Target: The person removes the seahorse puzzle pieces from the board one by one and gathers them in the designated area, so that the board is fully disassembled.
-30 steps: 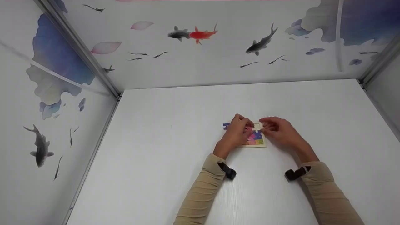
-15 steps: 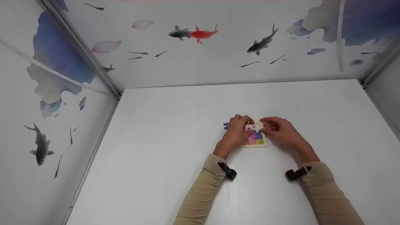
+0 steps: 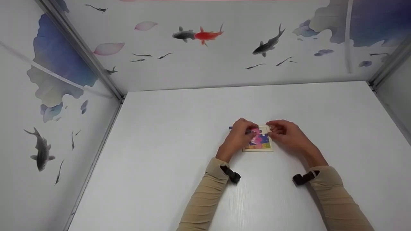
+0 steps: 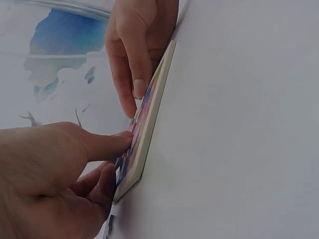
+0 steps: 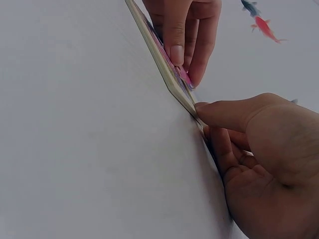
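A small wooden jigsaw puzzle board (image 3: 258,149) with a pale rim and a colourful pink-figure picture lies on the table. My left hand (image 3: 237,138) reaches over its left side and pinches a pink puzzle piece (image 5: 186,78) between thumb and fingers, low over the top row. Bare pale backing shows in the board's upper right corner. With thumb and fingertips, my right hand (image 3: 287,134) holds the board's right edge. A blue puzzle piece (image 3: 230,128) shows beyond the upper left of the board, mostly hidden by the left hand.
The white table (image 3: 167,166) extends around the board. A back wall (image 3: 224,70) and a left wall (image 3: 19,96), printed with fish and petals, border it. Dark straps with small black devices (image 3: 235,177) sit on both wrists.
My left hand has shifted slightly left and toward me, uncovering more of the pink picture and the board's lower left corner. The right hand stays on the right edge.
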The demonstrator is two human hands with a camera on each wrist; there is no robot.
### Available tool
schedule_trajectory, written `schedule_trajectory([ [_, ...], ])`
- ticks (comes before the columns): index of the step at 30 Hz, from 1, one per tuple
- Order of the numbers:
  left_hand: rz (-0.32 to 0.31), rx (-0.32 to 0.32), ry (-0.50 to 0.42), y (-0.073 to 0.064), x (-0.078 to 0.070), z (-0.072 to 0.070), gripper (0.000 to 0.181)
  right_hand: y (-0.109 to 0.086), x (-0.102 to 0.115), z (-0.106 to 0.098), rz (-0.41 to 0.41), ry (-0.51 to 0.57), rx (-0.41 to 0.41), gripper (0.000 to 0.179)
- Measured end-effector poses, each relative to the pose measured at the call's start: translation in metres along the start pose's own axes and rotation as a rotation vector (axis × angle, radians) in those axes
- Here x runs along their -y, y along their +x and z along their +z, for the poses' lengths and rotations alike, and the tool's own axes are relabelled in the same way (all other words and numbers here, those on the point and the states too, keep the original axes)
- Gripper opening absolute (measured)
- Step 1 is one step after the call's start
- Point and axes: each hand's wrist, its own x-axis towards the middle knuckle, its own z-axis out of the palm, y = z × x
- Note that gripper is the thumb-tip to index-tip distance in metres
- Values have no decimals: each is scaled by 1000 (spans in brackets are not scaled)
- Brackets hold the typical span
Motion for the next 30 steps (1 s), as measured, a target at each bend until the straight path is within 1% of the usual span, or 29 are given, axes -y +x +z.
schedule_trajectory([
  [4,12,-5,29,1,-1,1,29,-1,2,0,8,-3,-2,47],
  [7,7,-10,27,0,-1,1,30,-1,2,0,6,-8,2,50],
  [11,7,-9,24,0,-1,1,30,1,1,0,-23,-5,2,53],
  [16,-5,9,37,-1,-2,0,31,2,-2,2,-83,-12,-3,47],
  [20,-10,30,63,-2,-2,-1,32,1,-2,4,-92,-21,1,41],
  [25,18,42,87,-6,-1,-3,32,0,0,4,-80,-16,10,40],
  [30,51,41,94,-7,1,-6,32,0,0,4,-89,-26,-1,40],
])
